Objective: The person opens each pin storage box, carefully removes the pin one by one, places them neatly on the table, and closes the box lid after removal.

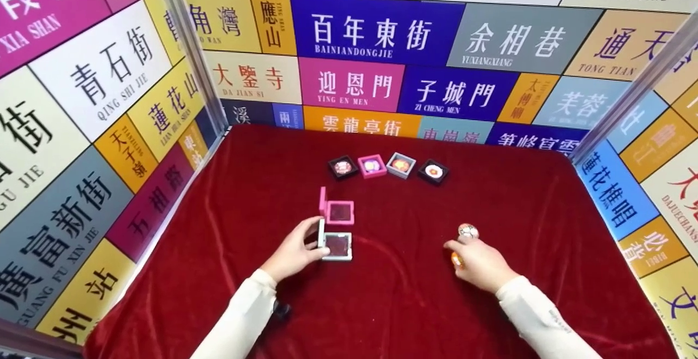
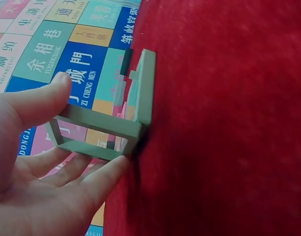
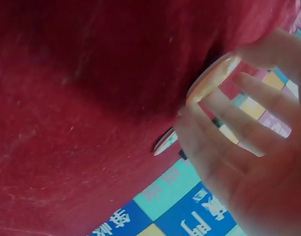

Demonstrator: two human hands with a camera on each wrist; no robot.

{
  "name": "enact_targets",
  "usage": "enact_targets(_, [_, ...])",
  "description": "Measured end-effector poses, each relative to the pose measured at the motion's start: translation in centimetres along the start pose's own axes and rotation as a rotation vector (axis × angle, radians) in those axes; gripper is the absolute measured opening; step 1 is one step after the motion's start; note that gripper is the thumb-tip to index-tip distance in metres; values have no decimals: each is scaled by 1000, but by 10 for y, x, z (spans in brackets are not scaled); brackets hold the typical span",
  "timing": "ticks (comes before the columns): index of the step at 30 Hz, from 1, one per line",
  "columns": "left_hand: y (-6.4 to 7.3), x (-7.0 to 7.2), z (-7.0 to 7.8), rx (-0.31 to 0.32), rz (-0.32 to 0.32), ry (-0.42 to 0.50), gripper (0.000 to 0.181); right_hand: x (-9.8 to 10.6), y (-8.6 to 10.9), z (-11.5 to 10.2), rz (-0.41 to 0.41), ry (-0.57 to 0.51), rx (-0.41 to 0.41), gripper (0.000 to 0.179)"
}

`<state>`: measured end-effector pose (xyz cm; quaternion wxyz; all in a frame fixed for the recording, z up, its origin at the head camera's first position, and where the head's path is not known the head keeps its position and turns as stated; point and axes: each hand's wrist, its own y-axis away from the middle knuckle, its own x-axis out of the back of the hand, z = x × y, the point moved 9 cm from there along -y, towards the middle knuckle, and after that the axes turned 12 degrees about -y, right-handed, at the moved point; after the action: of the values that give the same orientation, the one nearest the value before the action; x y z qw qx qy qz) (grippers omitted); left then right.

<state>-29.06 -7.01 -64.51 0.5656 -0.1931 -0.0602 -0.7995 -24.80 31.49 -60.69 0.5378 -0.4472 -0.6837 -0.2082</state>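
My left hand (image 1: 294, 249) holds the raised lid of a pale grey-green square display box (image 1: 338, 246), with the thumb on one edge and fingers on the other. In the left wrist view the box's frame-like lid (image 2: 98, 125) stands at an angle to its base (image 2: 146, 91). My right hand (image 1: 482, 263) pinches an orange round badge (image 1: 457, 261) by its edges, low over the red cloth. The right wrist view shows this badge (image 3: 212, 81) between thumb and fingertips. Just beyond the hand lies a white patterned round badge (image 1: 468, 231).
A pink display box (image 1: 339, 213) stands with its lid raised behind the grey-green one. Farther back sit several small square boxes with round badges, including a black one (image 1: 434, 172) and a grey one (image 1: 401, 165). Sign-printed walls (image 1: 376, 26) enclose the red cloth (image 1: 392, 293).
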Motion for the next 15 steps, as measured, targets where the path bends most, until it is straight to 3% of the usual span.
enact_targets(2, [6,7,2,-15,35,-98,79,-3,-5,-4,-14,27,17,47])
enact_targets(6, [34,19,17,-64,125,-464,77,-1,-17,-7,-31,9,13,44])
enact_targets(9, [73,25,33,-96,163,-730,74,7,-32,-4,-24,-37,-7,40])
enact_targets(12, [117,28,46,-100,157,-877,73,17,-52,4,1,-81,-41,35])
enact_targets(15, [159,29,43,-54,156,-975,78,27,-73,17,39,-102,-65,30])
